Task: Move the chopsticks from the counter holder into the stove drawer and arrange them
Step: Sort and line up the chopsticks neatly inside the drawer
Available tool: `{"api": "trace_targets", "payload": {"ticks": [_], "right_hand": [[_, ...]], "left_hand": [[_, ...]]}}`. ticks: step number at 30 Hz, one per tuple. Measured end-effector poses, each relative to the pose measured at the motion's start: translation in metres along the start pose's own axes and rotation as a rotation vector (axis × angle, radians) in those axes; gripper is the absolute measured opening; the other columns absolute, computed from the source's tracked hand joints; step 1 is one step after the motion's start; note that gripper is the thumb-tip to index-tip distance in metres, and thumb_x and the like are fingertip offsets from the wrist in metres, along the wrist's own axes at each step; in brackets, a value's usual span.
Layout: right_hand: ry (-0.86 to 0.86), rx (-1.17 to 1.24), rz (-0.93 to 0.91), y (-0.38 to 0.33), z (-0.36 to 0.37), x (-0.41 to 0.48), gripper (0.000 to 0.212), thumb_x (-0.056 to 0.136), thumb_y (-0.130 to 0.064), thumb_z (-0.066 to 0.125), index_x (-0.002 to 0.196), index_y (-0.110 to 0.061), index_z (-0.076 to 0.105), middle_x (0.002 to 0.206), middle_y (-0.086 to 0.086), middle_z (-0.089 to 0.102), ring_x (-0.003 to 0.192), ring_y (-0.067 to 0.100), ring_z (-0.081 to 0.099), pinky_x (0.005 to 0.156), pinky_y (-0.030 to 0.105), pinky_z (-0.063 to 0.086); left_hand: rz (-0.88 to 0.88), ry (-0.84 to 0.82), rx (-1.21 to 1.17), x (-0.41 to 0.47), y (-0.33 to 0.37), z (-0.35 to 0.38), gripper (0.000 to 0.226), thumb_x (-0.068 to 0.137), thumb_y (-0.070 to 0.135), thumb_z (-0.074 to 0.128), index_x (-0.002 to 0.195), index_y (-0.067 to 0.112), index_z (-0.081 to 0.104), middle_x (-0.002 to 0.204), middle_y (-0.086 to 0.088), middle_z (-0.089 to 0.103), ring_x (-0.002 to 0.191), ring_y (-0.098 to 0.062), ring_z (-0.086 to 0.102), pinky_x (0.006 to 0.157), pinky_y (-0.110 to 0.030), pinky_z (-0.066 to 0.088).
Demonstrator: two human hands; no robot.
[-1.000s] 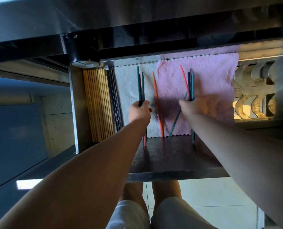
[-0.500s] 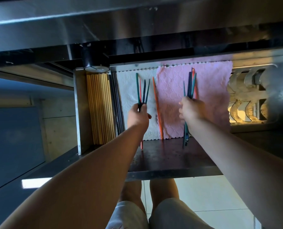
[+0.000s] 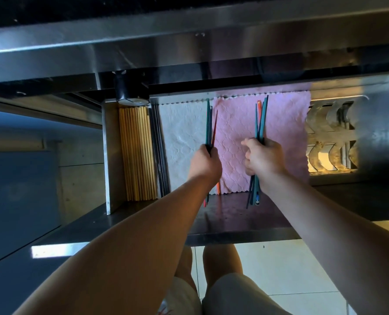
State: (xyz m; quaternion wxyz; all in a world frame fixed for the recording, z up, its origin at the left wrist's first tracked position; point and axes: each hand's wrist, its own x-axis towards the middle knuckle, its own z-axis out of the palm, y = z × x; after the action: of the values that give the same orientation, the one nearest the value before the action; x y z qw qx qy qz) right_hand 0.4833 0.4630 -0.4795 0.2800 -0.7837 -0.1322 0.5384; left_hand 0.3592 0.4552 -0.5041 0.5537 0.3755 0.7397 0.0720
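Observation:
The stove drawer (image 3: 234, 233) is pulled out below the steel counter edge. My left hand (image 3: 205, 162) grips a bundle of teal and red chopsticks (image 3: 209, 126) over the seam between a white cloth (image 3: 182, 142) and a pink cloth (image 3: 236, 123). My right hand (image 3: 265, 156) grips a second bundle of teal, dark blue and orange chopsticks (image 3: 260, 119) above the pink cloth. Both bundles point away from me. An orange chopstick tip (image 3: 218, 190) shows under my left wrist. Wooden chopsticks (image 3: 136, 151) lie in a neat row at the drawer's left, with dark chopsticks (image 3: 158, 151) beside them.
A steel divider wall (image 3: 110, 155) closes the drawer's left side. A metal rack with curved slots (image 3: 329, 137) fills the right part. A black round knob (image 3: 130, 92) hangs from the counter above. My legs and a tiled floor (image 3: 279, 264) are below the drawer front.
The loose orange chopstick between my hands now lies by the left bundle, mostly hidden under my left wrist. My right hand has drawn its spread chopsticks into a tighter bundle.

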Motion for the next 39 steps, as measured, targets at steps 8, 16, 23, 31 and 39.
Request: {"api": "trace_targets", "payload": {"ticks": [8,16,23,31,39], "right_hand": [[0.002,0.036,-0.017,0.005,-0.011,-0.001,0.017,0.090,-0.014,0.056,0.073,-0.017,0.059,0.048,-0.004,0.036,0.031,0.010,0.033,0.036,0.016,0.026],[0.031,-0.017,-0.043,0.006,-0.020,0.003,0.012,0.089,-0.017,0.058,0.078,-0.015,0.060,0.047,-0.007,0.040,0.035,0.008,0.035,0.036,0.018,0.029],[-0.121,-0.008,0.038,0.001,-0.010,-0.005,0.032,0.099,-0.031,0.049,0.081,-0.008,0.064,0.048,-0.001,0.042,0.034,0.012,0.038,0.037,0.019,0.033],[-0.308,-0.122,0.173,0.002,0.045,-0.016,0.035,0.103,-0.025,0.041,0.077,-0.007,0.057,0.057,0.005,0.044,0.027,0.009,0.038,0.036,0.015,0.035],[-0.277,-0.445,0.101,0.029,0.107,0.011,0.027,0.096,-0.019,0.055,0.120,-0.006,0.060,0.109,0.014,0.067,0.078,0.023,0.064,0.061,0.027,0.050]], "left_hand": [[-0.023,-0.077,-0.119,0.002,0.001,0.010,0.020,0.102,0.027,0.037,0.113,0.021,0.053,0.072,0.003,0.070,0.050,-0.014,0.051,0.044,-0.022,0.038],[-0.075,-0.029,-0.219,0.001,0.014,0.021,0.017,0.103,0.023,0.036,0.102,0.019,0.052,0.103,-0.002,0.070,0.083,-0.020,0.070,0.068,-0.039,0.057],[-0.084,0.044,-0.152,0.000,0.001,0.005,0.016,0.103,0.025,0.036,0.097,0.022,0.051,0.089,-0.005,0.070,0.068,-0.025,0.062,0.066,-0.034,0.051],[-0.189,0.153,-0.140,0.001,-0.029,-0.045,0.032,0.099,0.017,0.036,0.118,0.010,0.060,0.108,-0.016,0.068,0.099,-0.035,0.064,0.076,-0.037,0.050],[-0.325,0.096,-0.402,0.018,-0.052,-0.063,0.021,0.103,0.016,0.038,0.114,0.013,0.055,0.089,-0.009,0.070,0.072,-0.019,0.067,0.065,-0.034,0.054]]}}
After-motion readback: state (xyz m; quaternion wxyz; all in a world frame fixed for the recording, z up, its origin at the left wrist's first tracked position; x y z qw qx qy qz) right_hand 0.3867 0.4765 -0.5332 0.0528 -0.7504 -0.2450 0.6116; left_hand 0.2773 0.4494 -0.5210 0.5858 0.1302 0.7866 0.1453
